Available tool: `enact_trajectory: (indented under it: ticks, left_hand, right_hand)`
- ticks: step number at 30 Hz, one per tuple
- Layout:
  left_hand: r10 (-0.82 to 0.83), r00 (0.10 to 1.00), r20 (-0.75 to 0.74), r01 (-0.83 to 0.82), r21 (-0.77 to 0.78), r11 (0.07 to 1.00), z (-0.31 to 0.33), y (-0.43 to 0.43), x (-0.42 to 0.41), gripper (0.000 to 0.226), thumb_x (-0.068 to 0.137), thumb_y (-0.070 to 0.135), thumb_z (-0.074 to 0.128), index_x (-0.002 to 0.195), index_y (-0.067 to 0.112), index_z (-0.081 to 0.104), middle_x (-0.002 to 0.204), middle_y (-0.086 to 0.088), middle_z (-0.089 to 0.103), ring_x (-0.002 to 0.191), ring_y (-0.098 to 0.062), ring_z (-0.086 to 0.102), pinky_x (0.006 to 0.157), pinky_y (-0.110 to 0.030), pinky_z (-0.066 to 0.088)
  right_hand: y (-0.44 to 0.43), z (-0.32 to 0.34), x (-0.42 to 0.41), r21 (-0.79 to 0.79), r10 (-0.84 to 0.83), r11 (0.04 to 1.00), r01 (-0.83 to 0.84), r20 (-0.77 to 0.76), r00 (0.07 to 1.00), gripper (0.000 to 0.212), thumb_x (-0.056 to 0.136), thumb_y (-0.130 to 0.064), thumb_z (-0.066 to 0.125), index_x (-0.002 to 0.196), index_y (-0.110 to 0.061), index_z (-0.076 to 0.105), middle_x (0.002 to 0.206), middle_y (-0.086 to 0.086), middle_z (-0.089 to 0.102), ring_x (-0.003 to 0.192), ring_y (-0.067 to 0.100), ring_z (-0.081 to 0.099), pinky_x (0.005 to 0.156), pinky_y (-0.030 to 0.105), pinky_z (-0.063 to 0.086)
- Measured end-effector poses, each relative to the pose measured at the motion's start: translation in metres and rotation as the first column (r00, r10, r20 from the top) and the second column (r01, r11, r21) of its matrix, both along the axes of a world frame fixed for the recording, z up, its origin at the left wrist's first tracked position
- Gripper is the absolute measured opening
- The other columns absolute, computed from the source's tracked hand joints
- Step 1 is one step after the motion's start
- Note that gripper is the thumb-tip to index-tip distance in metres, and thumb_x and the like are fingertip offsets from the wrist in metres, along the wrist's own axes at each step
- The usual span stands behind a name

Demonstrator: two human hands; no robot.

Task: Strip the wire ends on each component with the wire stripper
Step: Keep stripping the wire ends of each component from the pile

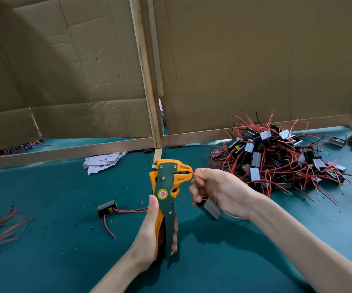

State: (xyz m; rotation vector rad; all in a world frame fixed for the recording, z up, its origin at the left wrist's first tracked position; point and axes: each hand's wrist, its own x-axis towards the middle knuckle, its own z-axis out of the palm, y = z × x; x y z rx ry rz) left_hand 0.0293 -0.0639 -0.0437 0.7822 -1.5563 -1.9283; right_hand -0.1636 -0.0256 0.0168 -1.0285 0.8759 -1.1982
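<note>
Above the teal felt tabletop (44, 197), the left hand (148, 235) has its grip wrapped round the upright green-and-orange plastic wire stripper (166, 187). The right hand (215, 191) has its grip pinching a thin red wire (198, 176) at the stripper's jaws, with the boxy grey-and-black component (210, 208) beneath its fingers.

Your light is soft and even, medium bright. The table (44, 197) reads paler with a slight sheen at 3 o'clock, dimmer at 8. A broad diagonal shadow crosses the cardboard panel (44, 60) at 10 to 11 o'clock. A soft-edged shadow lies under your right forearm (287, 233) near 5. Wide-angle bends the wooden strips (147, 81) toward the edges. Centre sharp, corners slightly soft.
</note>
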Motion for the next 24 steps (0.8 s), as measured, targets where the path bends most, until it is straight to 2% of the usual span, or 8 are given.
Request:
enact_trajectory:
  ticks: [2,5,7,9,11,15,19,24]
  left_hand:
    - [-0.084,0.994,-0.071,0.087,0.041,0.995,0.005,-0.005,0.002,0.09,0.078,0.083,0.021,0.074,0.006,0.068,0.071,-0.021,0.061,0.061,-0.033,0.063,0.058,-0.035,0.051]
    - [-0.145,0.982,-0.122,0.156,0.084,0.984,0.009,-0.008,0.006,0.09,0.081,0.071,0.017,0.087,-0.002,0.07,0.086,-0.03,0.064,0.08,-0.043,0.066,0.068,-0.041,0.055]
    - [-0.151,0.98,-0.126,0.163,0.088,0.983,0.01,-0.008,0.007,0.09,0.082,0.073,0.021,0.088,-0.003,0.07,0.087,-0.03,0.064,0.081,-0.043,0.066,0.069,-0.041,0.055]
    - [-0.179,0.977,-0.115,0.189,0.092,0.978,0.012,-0.007,0.006,0.089,0.082,0.076,0.028,0.089,-0.003,0.069,0.088,-0.03,0.064,0.082,-0.043,0.066,0.07,-0.042,0.054]
    - [-0.219,0.972,-0.088,0.226,0.083,0.971,0.014,-0.006,0.006,0.09,0.075,0.076,0.028,0.092,-0.003,0.068,0.089,-0.03,0.064,0.083,-0.043,0.066,0.072,-0.042,0.054]
    - [-0.256,0.965,-0.054,0.259,0.071,0.963,0.012,-0.006,0.006,0.09,0.076,0.075,0.022,0.093,0.0,0.069,0.09,-0.028,0.065,0.085,-0.043,0.066,0.073,-0.039,0.053]
    - [-0.259,0.964,-0.064,0.264,0.073,0.962,0.011,-0.007,0.006,0.089,0.074,0.076,0.025,0.091,0.001,0.07,0.089,-0.027,0.065,0.084,-0.042,0.067,0.072,-0.039,0.053]
    - [-0.259,0.964,-0.053,0.262,0.065,0.963,0.01,-0.006,0.006,0.088,0.074,0.075,0.027,0.09,-0.001,0.069,0.087,-0.028,0.065,0.08,-0.041,0.067,0.071,-0.04,0.054]
  right_hand:
    - [0.0,0.001,-0.001,-0.042,-0.021,0.999,0.021,-0.018,1.0,0.023,0.094,-0.023,0.041,0.073,-0.013,0.037,0.063,0.008,0.055,0.057,0.02,0.052,0.07,0.031,0.052]
    - [0.0,0.001,-0.004,-0.106,-0.091,0.991,0.087,-0.037,0.995,0.027,0.101,-0.021,0.037,0.074,-0.013,0.038,0.064,0.012,0.058,0.058,0.023,0.055,0.079,0.041,0.053]
    - [0.0,0.002,-0.004,-0.135,-0.124,0.984,0.118,-0.037,0.992,0.025,0.096,-0.023,0.042,0.075,-0.013,0.037,0.067,0.016,0.064,0.059,0.027,0.06,0.08,0.044,0.052]
    - [0.001,0.002,-0.004,-0.146,-0.145,0.98,0.138,-0.041,0.989,0.022,0.093,-0.024,0.046,0.076,-0.013,0.037,0.072,0.019,0.068,0.062,0.03,0.065,0.074,0.038,0.052]
    - [0.0,0.002,-0.004,-0.14,-0.147,0.98,0.14,-0.038,0.988,0.02,0.098,-0.019,0.043,0.08,-0.012,0.038,0.074,0.021,0.07,0.063,0.03,0.067,0.069,0.032,0.055]
    - [0.002,0.003,-0.003,-0.14,-0.138,0.982,0.131,-0.044,0.989,0.009,0.103,-0.013,0.037,0.097,-0.007,0.041,0.076,0.021,0.071,0.064,0.03,0.069,0.067,0.03,0.056]
    - [0.003,0.004,-0.002,-0.128,-0.162,0.979,0.158,-0.022,0.987,0.026,0.103,-0.012,0.037,0.077,-0.014,0.036,0.074,0.021,0.071,0.062,0.029,0.069,0.064,0.029,0.056]
    - [0.003,0.002,-0.001,-0.124,-0.176,0.977,0.171,-0.03,0.984,0.027,0.103,-0.01,0.036,0.076,-0.014,0.035,0.071,0.019,0.071,0.059,0.028,0.069,0.062,0.028,0.057]
